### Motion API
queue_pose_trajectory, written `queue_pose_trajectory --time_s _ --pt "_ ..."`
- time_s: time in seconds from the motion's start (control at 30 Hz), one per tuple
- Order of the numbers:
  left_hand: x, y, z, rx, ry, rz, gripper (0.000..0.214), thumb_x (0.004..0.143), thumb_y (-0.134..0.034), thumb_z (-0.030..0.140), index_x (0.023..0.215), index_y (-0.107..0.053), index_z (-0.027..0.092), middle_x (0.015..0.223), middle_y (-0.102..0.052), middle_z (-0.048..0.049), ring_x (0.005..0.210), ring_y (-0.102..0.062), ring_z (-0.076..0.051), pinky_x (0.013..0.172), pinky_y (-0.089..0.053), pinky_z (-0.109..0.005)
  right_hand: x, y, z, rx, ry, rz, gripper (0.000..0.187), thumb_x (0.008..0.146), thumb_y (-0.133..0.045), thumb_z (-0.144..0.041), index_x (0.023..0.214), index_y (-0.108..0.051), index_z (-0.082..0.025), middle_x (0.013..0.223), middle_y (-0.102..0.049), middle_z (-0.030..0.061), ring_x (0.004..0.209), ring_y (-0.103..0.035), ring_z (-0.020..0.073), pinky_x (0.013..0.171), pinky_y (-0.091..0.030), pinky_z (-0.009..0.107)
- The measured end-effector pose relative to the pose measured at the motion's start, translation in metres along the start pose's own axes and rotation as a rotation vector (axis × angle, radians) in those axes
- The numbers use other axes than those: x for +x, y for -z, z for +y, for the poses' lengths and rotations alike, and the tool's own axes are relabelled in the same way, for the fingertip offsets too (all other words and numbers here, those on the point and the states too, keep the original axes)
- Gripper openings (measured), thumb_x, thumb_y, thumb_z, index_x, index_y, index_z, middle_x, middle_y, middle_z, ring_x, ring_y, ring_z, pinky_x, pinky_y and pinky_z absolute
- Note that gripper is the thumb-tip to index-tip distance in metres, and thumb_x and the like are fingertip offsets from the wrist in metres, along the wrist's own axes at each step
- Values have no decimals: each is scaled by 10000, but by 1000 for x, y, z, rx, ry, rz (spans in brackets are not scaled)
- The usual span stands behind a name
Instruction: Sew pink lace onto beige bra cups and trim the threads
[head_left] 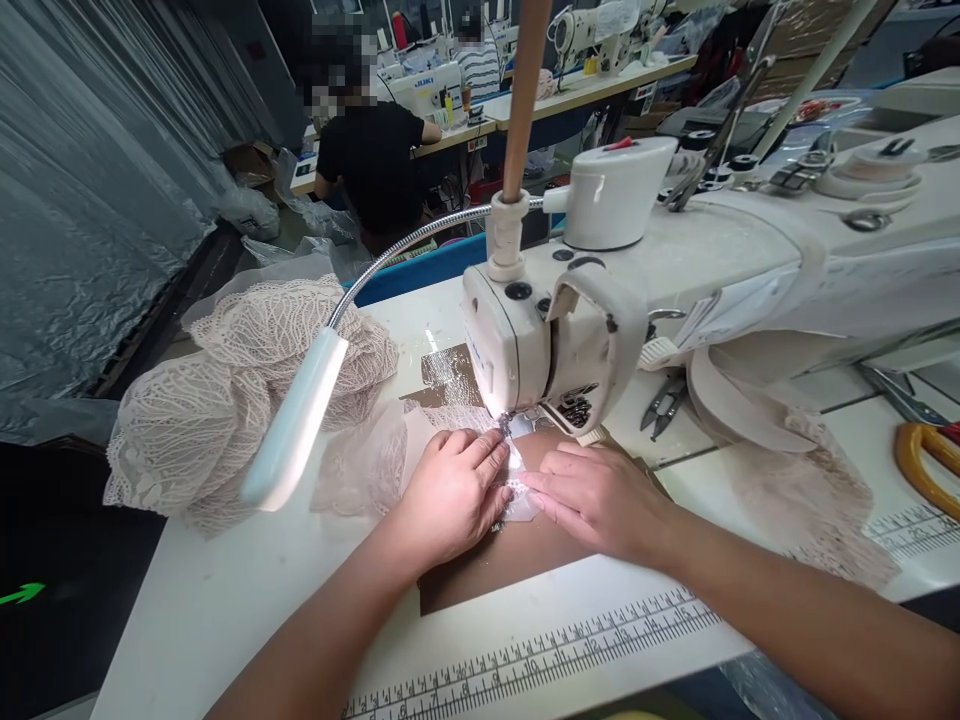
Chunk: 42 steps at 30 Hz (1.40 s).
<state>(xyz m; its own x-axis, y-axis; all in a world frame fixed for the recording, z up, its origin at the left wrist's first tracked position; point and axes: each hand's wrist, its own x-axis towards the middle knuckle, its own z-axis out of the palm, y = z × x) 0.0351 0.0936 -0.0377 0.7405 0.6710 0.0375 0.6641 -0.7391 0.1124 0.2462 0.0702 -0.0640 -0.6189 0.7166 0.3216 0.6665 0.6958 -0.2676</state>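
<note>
My left hand (454,492) presses pale lace fabric (397,450) just in front of the presser foot, its fingers together and the thumb tucked in at the fabric's edge. From the other side my right hand (604,500) pinches a small white edge (519,500) of the same piece with thumb and forefinger. Above both hands is the head of a white sewing machine (510,345), whose needle area is partly hidden by my left fingertips. The work lies on a brown plate (480,575) on the white table.
A bent-neck lamp (296,425) lights the work from the left, beside heaped lace (187,430). Right of the machine lie thread snips (665,405), more lace (810,500) and orange-handled scissors (926,465). A ruler strip (540,665) runs along the front edge. A person (371,165) sits beyond.
</note>
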Motion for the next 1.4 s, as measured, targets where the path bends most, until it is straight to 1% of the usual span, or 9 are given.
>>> queue_pose_trajectory --time_s 0.13,0.27,0.47,0.63,0.8,0.97,1.1,1.23,1.4 --pt "3 0 -8 2 -11 17 445 931 -404 352 1302 -491 121 1340 -521 -92 1056 -484 -269 917 -394 -432 0 -2 1 -35 6 15 260 923 -452 -244 1051 -664 -162 724 -587 39 704 -471 166 657 -349 302" --pt "4 1 -12 24 -39 47 397 936 -403 323 1255 -528 124 1322 -535 -104 1060 -491 -266 926 -383 -446 -3 -3 1 -44 12 8 225 905 -480 -230 1018 -669 -183 741 -598 39 727 -482 170 655 -348 298" --pt "3 -1 -6 23 -86 71 353 959 -332 223 1232 -538 137 1267 -575 -89 1009 -521 -231 897 -393 -420 -1 -4 1 -41 25 22 214 904 -475 -226 987 -667 -178 722 -590 37 715 -474 168 652 -348 293" --pt "2 -4 -5 19 -73 92 330 937 -383 211 1209 -561 157 1269 -583 -86 982 -528 -226 872 -408 -423 0 -2 -1 -34 18 19 222 906 -467 -227 961 -677 -176 703 -582 37 695 -465 166 651 -357 296" --pt "2 -4 -9 37 -73 62 367 900 -415 178 1242 -543 137 1309 -559 -75 982 -517 -239 908 -392 -438 0 -1 -1 -26 5 13 243 911 -463 -236 976 -687 -169 702 -586 39 693 -482 166 641 -369 294" --pt "4 -5 -16 40 -46 81 412 858 -460 154 1264 -530 141 1318 -552 -86 1060 -506 -257 938 -378 -457 7 -3 -2 -33 -41 6 267 919 -455 -255 1037 -677 -165 716 -593 40 684 -506 161 628 -380 283" --pt "5 -7 -22 39 -4 115 401 866 -436 145 1254 -537 145 1300 -564 -102 1077 -506 -263 949 -372 -468 12 -6 -3 -38 -75 3 262 905 -467 -242 1044 -674 -164 761 -621 50 711 -541 169 634 -398 282" --pt "4 -9 -25 55 54 149 364 906 -396 194 1232 -550 139 1251 -590 -118 1065 -505 -271 981 -347 -485 15 -5 -5 -56 -82 -1 289 892 -476 -229 1116 -645 -157 806 -641 58 736 -564 184 645 -414 296" --pt "-1 -10 -26 38 117 157 386 920 -407 298 1251 -525 140 1307 -538 -121 1115 -484 -281 1009 -322 -486 16 -3 -6 -42 -106 -28 265 880 -489 -214 1095 -634 -162 821 -647 60 787 -586 205 677 -430 316"
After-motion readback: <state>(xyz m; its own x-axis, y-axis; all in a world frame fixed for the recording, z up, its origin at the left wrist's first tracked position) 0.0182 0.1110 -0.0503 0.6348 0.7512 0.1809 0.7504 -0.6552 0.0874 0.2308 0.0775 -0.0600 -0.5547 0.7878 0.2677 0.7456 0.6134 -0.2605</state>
